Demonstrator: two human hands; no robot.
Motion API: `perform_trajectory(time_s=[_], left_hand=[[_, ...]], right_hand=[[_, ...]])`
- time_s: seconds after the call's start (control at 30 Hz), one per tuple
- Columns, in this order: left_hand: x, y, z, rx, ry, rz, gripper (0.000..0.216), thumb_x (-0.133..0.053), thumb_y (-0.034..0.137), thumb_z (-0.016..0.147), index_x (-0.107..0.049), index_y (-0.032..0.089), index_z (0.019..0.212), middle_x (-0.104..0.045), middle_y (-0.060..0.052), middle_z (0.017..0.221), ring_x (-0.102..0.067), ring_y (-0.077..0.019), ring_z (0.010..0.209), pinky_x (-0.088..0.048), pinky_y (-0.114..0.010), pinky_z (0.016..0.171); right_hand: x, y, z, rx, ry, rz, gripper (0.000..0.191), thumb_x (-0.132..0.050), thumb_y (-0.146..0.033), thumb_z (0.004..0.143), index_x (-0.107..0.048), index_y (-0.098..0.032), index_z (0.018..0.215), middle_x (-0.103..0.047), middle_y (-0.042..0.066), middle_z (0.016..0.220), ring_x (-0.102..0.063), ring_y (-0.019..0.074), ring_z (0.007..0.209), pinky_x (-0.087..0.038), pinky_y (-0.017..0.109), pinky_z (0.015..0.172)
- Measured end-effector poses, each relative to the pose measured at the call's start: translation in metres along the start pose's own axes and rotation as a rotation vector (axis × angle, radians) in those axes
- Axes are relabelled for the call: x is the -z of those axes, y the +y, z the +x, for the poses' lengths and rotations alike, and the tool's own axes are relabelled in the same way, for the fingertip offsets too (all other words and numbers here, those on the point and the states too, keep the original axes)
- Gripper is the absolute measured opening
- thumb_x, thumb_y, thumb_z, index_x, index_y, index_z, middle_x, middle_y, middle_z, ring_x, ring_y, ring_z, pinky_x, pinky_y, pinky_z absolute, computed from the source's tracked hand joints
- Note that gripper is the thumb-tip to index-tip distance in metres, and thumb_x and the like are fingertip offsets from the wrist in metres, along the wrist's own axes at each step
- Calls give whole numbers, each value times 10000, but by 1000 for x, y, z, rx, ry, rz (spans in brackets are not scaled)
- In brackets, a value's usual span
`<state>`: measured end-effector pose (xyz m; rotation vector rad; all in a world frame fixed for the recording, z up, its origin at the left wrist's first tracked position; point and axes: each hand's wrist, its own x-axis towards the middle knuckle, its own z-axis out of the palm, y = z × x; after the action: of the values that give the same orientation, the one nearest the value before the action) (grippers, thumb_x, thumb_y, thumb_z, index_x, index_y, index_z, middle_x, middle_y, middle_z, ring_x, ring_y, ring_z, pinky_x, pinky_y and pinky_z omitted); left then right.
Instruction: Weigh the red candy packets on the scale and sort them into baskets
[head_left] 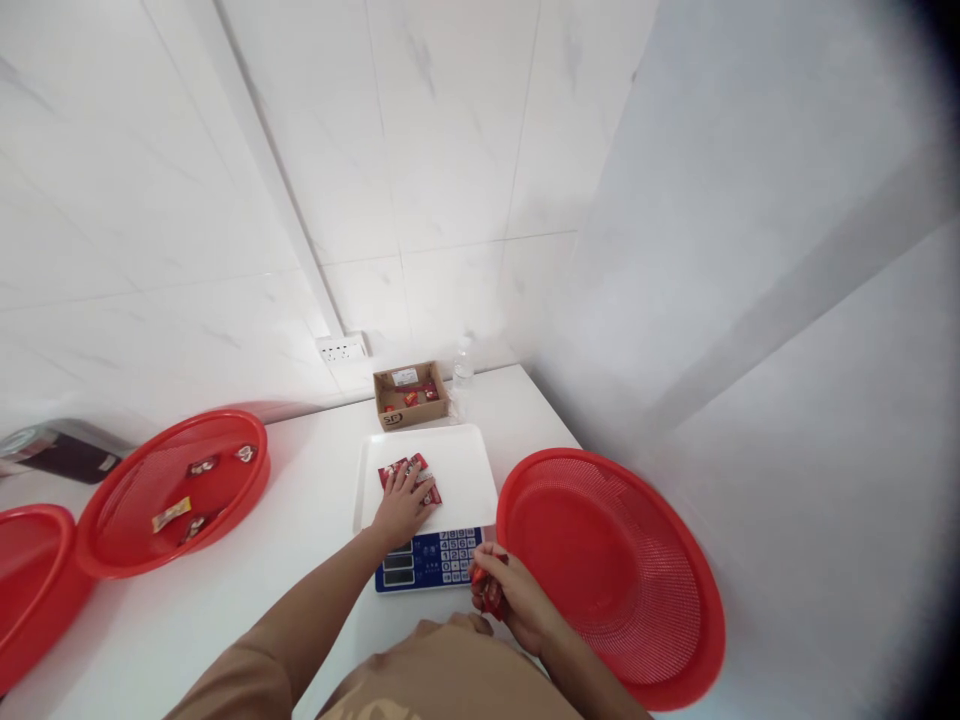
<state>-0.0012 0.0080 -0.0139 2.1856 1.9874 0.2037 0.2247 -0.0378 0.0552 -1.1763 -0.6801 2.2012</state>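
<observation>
My left hand [403,505] lies with fingers spread over several small red packets [433,492] on the white weighing tray [461,470] of a digital scale. Below the tray shows the scale's blue panel [429,563], with its number keys and display windows. Close to the panel's right end, my right hand [517,590] is closed around red wrapped packets [491,597]; fingers hide part of them, and I cannot tell how many there are.
A red basket [709,600] stands right of the scale. Leftward are a red basket [259,470] with a few wrapped pieces and another red basket [56,590]. Behind the tray sit a cardboard box [416,412] holding red packets and a clear bottle [463,362], near the wall.
</observation>
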Motion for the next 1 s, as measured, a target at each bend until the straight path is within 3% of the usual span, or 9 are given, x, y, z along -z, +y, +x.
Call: perform_trajectory(time_s=[0.2, 0.37, 0.5, 0.7, 0.83, 0.93, 1.0], left_hand=[[10, -13, -7, 10, 35, 5, 518, -431, 416, 860, -407, 248, 1349, -231, -93, 1510, -162, -293, 1386, -133, -511, 1109], [16, -15, -2, 74, -87, -41, 531, -444, 410, 854, -394, 260, 1361, -245, -96, 1505, -187, -324, 1375, -155, -524, 1097], [22, -36, -20, 128, 3, -103, 541, -382, 398, 880, -329, 237, 1394, -247, -106, 1503, -189, -278, 1382, -197, -482, 1095], [33, -122, -101, 511, 261, -29, 552, -282, 421, 898, -338, 147, 1374, -267, -171, 1478, -181, -266, 1384, -214, -472, 1085], [52, -186, -170, 846, 330, 49, 616, -251, 423, 884, -320, 43, 1363, -247, -252, 1458, -176, -332, 1373, -217, -526, 1063], [78, -229, -220, 1084, 376, 79, 682, -254, 487, 855, -244, 70, 1394, -183, -245, 1481, -149, -364, 1373, -220, -572, 1041], [97, -255, -250, 1329, 403, 70, 720, -302, 494, 818, -120, 156, 1427, -177, -180, 1504, -147, -365, 1374, -231, -616, 1018]], right_hand=[[-7, 1, 5, -16, -5, 13, 388, -734, -462, 585, -469, -195, 675, -543, -47, 606, -456, 68, 477, -375, 227, 484], [-24, 4, 8, -51, -12, 5, 416, -750, -469, 557, -475, -191, 698, -547, -52, 605, -456, 64, 469, -371, 228, 482], [-33, 11, 13, -51, -13, -4, 423, -749, -482, 559, -476, -192, 700, -553, -49, 611, -459, 68, 465, -364, 233, 474], [-49, 26, 16, -62, -2, 40, 395, -760, -439, 565, -481, -194, 699, -552, -48, 613, -457, 68, 482, -381, 233, 490], [-67, 37, 19, -68, 4, 37, 408, -772, -442, 536, -490, -192, 691, -555, -45, 610, -456, 70, 481, -376, 232, 483], [-77, 46, 22, -70, -5, 10, 378, -752, -439, 572, -494, -192, 696, -550, -44, 597, -459, 71, 476, -372, 228, 484], [-83, 51, 23, -71, -16, -8, 359, -736, -440, 597, -493, -193, 693, -532, -48, 568, -455, 72, 465, -369, 229, 482]])
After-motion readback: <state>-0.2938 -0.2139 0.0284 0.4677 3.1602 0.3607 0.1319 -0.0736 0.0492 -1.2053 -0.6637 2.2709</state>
